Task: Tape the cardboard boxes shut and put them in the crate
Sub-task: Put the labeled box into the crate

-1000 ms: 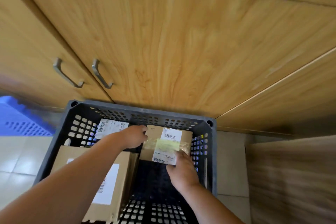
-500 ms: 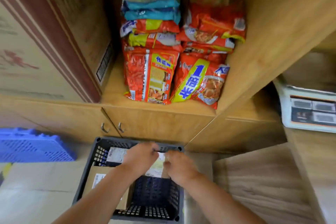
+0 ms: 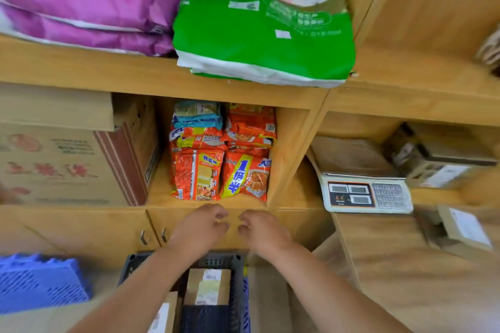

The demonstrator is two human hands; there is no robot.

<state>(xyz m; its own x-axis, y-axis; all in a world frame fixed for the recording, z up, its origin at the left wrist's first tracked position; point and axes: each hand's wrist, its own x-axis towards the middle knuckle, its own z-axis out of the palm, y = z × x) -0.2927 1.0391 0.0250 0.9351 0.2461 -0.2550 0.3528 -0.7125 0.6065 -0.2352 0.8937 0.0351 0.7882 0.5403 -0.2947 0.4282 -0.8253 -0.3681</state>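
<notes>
Bare forearms reach up from six o'clock, and both hands hang in the air in front of the wooden cabinet doors (image 3: pixel 116 232), above the crate. The left hand (image 3: pixel 201 226) and the right hand (image 3: pixel 261 230) sit just beside each other, backs toward the camera, fingers loosely curled inward and holding nothing. Motion blur softens the fingertips.

Below the wrists, at six o'clock, a dark grey plastic crate (image 3: pixel 230 262) stands on the floor against the cabinet. Inside it a small cardboard box (image 3: pixel 193 286) leans against the far wall, with a white label and a strip of yellowish tape on its upper face. A second, larger cardboard box (image 3: pixel 169 311) with a white label lies to its left, partly hidden by the left forearm.

At eight o'clock a blue plastic crate (image 3: pixel 38 281) sits on the floor. Orange noodle packets (image 3: pixel 220 170) are stacked in the open shelf at twelve o'clock, beside a big printed carton (image 3: pixel 54 167) at nine o'clock. At three o'clock a white scale (image 3: pixel 365 192) rests on a wooden counter, with another labelled box (image 3: pixel 464 230) near it, too blurred to tell if it is taped.
</notes>
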